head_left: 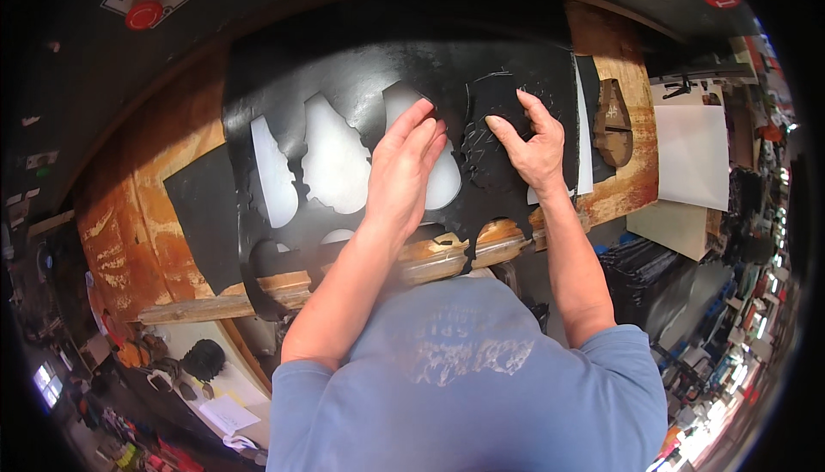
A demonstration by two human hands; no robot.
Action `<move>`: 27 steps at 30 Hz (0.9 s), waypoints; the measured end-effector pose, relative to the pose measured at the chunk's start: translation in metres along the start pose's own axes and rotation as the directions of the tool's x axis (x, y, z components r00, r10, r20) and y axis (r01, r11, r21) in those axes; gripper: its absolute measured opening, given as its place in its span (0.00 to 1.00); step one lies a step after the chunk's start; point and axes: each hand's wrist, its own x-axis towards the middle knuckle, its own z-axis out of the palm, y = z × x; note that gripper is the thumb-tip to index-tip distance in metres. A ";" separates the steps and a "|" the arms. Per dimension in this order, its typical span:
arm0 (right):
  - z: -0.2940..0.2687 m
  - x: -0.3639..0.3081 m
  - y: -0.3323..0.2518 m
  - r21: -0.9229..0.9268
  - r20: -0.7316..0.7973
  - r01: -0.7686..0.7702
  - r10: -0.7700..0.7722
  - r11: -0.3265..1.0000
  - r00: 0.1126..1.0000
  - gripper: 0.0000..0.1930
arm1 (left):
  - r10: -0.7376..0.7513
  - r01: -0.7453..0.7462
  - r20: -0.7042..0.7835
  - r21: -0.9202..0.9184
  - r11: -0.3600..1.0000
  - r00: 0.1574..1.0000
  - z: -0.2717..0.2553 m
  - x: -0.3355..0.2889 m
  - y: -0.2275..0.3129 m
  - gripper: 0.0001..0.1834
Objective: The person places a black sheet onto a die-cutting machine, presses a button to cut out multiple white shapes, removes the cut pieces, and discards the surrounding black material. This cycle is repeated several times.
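A black sheet (335, 64), leather-like, lies across a wooden board. Several rounded, jagged-edged openings are cut through it, showing a pale surface (331, 158) beneath. My left hand (408, 150) is over one opening, its fingers stretched out close together and partly covering it. To its right, my right hand (537, 141) has thumb and forefinger spread apart beside a dark, jagged-edged area (498, 132) of the sheet. Nothing shows in either hand. Whether the fingertips touch the sheet I cannot tell.
A brown sole-shaped cutting die (613, 124) lies on the wooden board (129, 214) at the right. A dark machine body with a red push button (143, 15) spans the far side. White sheets (692, 158) are on the right, above dark stacked material (649, 278). Left below stands a cluttered table.
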 end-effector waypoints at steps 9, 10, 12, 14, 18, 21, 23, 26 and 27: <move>0.000 0.004 0.012 0.058 -0.010 0.096 -0.095 0.994 0.995 0.27 | 0.034 0.002 0.181 -0.194 0.981 0.983 0.007 0.025 -0.032 0.18; -0.001 0.005 0.013 0.084 -0.005 0.080 -0.080 0.993 0.997 0.28 | 0.046 -0.013 0.172 -0.185 0.983 0.984 0.008 0.026 -0.034 0.17; -0.005 0.006 0.012 0.149 0.018 0.011 -0.014 0.989 1.000 0.29 | 0.029 0.004 0.175 -0.184 0.983 0.984 0.010 0.029 -0.035 0.15; -0.011 0.006 0.011 0.309 0.134 -0.122 0.084 0.943 0.987 0.29 | -0.026 0.064 0.181 -0.206 0.976 0.983 0.009 0.032 -0.036 0.14; -0.019 0.007 0.003 0.223 0.206 -0.075 0.029 0.972 0.978 0.30 | -0.047 0.074 0.135 -0.202 0.977 0.990 0.007 0.036 -0.039 0.14; -0.020 0.000 -0.005 0.140 0.193 -0.033 0.005 0.990 0.981 0.29 | -0.036 0.064 0.156 -0.174 0.983 0.987 0.004 0.035 -0.038 0.14; -0.018 -0.009 -0.010 -0.028 0.048 0.297 -0.295 0.955 0.954 0.27 | -0.064 0.072 0.095 -0.076 0.995 0.993 0.002 0.030 -0.034 0.14; -0.024 -0.026 -0.021 0.060 0.107 0.335 -0.339 0.940 0.935 0.24 | -0.044 0.036 0.164 0.056 0.998 0.985 0.001 0.020 -0.027 0.16; -0.028 -0.030 -0.025 0.038 0.108 0.381 -0.383 0.924 0.917 0.24 | -0.031 0.017 0.179 0.079 0.997 0.983 0.002 0.017 -0.025 0.17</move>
